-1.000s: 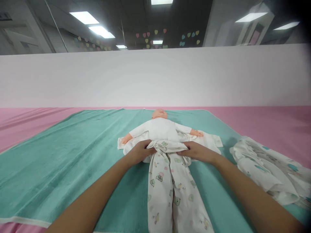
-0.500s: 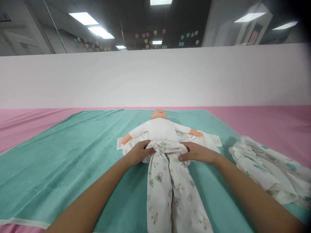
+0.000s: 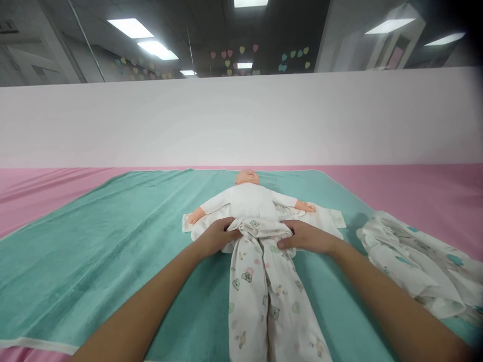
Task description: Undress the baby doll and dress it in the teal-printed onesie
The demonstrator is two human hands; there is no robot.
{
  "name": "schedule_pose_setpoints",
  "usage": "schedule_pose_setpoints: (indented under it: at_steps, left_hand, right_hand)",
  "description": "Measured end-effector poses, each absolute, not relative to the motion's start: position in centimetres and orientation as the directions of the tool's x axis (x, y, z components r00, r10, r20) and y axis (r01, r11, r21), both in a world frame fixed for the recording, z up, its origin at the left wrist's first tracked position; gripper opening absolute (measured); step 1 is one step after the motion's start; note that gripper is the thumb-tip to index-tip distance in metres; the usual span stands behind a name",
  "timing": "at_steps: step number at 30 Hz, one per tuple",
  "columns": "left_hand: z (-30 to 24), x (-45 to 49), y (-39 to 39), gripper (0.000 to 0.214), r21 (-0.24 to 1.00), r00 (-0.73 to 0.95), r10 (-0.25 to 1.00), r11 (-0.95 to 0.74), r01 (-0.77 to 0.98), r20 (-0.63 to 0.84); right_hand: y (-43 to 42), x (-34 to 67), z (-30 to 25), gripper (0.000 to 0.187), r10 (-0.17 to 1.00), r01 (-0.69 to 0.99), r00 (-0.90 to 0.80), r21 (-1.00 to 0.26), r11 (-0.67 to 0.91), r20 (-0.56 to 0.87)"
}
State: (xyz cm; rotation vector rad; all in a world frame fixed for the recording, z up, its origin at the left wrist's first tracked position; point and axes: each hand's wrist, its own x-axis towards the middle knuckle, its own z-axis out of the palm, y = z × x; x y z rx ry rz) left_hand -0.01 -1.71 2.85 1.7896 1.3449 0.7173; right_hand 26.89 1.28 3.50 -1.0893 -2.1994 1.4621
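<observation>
A baby doll (image 3: 251, 200) in a white long-sleeved top lies on its back, arms spread and head at the far end. Over its lower body are white printed baby pants (image 3: 269, 296), whose legs stretch down toward me. My left hand (image 3: 218, 235) is closed on the left side of the gathered waistband. On the other side, my right hand (image 3: 304, 236) grips the waistband, thumb on top. The doll's legs are hidden. Beneath the doll an opened white garment (image 3: 324, 218) is spread, showing past both arms.
A teal blanket (image 3: 113, 241) with a pale edge covers a pink sheet (image 3: 407, 191). To the right lies a crumpled white cloth with teal spots (image 3: 411, 261). A white low wall (image 3: 241, 120) stands behind, with dark glass above it.
</observation>
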Motion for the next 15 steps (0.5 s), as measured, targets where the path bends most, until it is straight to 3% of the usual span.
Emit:
schedule_pose_setpoints:
  at_steps: [15]
  left_hand:
    - [2.91,0.03,-1.75,0.031,0.832,0.287,0.958,-0.165,0.529,0.008]
  right_hand:
    - [1.29,26.9,3.39,0.05,0.729,0.418,-0.665,-0.89,0.185,-0.161]
